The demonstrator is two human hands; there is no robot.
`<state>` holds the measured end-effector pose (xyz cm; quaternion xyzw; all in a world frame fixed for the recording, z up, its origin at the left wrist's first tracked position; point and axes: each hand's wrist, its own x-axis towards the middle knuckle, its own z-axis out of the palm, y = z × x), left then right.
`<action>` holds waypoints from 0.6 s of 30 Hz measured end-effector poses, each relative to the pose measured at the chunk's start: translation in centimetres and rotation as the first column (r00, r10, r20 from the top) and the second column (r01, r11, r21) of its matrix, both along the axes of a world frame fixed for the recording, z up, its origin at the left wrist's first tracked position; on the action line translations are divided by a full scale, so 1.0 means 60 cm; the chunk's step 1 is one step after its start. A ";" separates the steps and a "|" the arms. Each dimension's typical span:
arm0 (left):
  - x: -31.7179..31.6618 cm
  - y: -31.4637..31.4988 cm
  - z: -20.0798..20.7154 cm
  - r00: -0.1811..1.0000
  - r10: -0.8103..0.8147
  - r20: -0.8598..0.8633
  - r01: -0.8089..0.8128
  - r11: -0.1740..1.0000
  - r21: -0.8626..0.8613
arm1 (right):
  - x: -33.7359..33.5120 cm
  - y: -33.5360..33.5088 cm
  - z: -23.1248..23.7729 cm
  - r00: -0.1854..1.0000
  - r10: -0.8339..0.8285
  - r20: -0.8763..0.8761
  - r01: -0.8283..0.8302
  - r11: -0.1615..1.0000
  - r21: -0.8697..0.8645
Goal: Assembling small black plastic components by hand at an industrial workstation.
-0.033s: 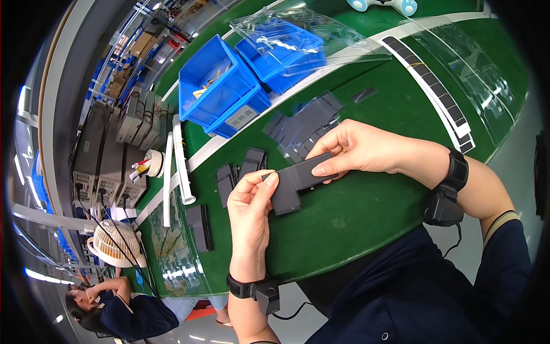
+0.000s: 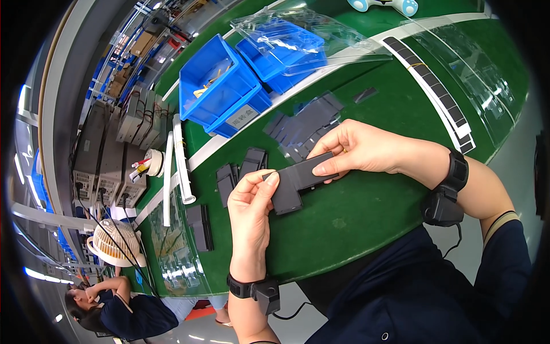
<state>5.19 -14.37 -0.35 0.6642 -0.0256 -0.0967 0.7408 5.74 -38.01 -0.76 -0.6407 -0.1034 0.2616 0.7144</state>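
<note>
Over the near part of the green table I hold two flat, dark rectangular pieces that meet at an angle. My left hand (image 2: 250, 199) pinches the left flat dark piece (image 2: 287, 199) at its upper left corner, thumb on top. My right hand (image 2: 350, 151) grips the right flat dark piece (image 2: 305, 172) by its far end, thumb on its upper face. Whether the two pieces are joined or only touching, I cannot tell. Beyond my hands lies a spread of dark flat pieces (image 2: 309, 123) with clear film. Small stacks of dark pieces (image 2: 199, 228) sit left of my left hand.
Blue bins (image 2: 197, 94) stand at the back, a clear plastic tray (image 2: 344, 49) across one. White strips with black squares (image 2: 429, 86) lie at the right. White tubes (image 2: 182, 166), a fan (image 2: 114, 243) and grey boxed devices (image 2: 103, 166) are leftward. Another person (image 2: 134, 312) sits at lower left.
</note>
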 end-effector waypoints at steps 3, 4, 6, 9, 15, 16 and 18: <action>-0.001 -0.005 0.002 1.000 0.008 -0.006 -0.008 1.000 -0.005 | 0.001 -0.003 -0.001 1.000 0.000 0.007 0.000 1.000 -0.004; -0.001 -0.007 0.003 1.000 0.005 -0.011 -0.005 1.000 -0.007 | 0.001 -0.005 -0.002 1.000 0.000 0.009 0.000 1.000 0.010; 0.000 -0.006 0.002 1.000 0.006 -0.015 -0.006 1.000 -0.010 | 0.002 -0.007 -0.003 1.000 0.003 0.013 -0.004 1.000 0.022; 0.000 -0.001 0.002 1.000 -0.011 0.015 0.011 1.000 -0.001 | 0.003 -0.004 0.001 1.000 -0.001 -0.016 0.002 0.999 0.036; 0.008 0.005 0.000 0.990 0.138 0.035 -0.139 0.990 0.031 | 0.008 0.006 -0.010 0.891 -0.407 0.203 0.365 0.906 0.215; 0.012 0.011 -0.002 1.000 0.020 -0.009 -0.019 0.997 0.071 | 0.006 0.011 -0.004 0.896 -0.388 0.218 0.348 0.916 0.201; 0.005 -0.002 0.006 0.985 -0.145 -0.099 0.153 0.984 0.088 | -0.001 0.022 0.007 0.742 -0.511 0.433 0.514 0.849 0.120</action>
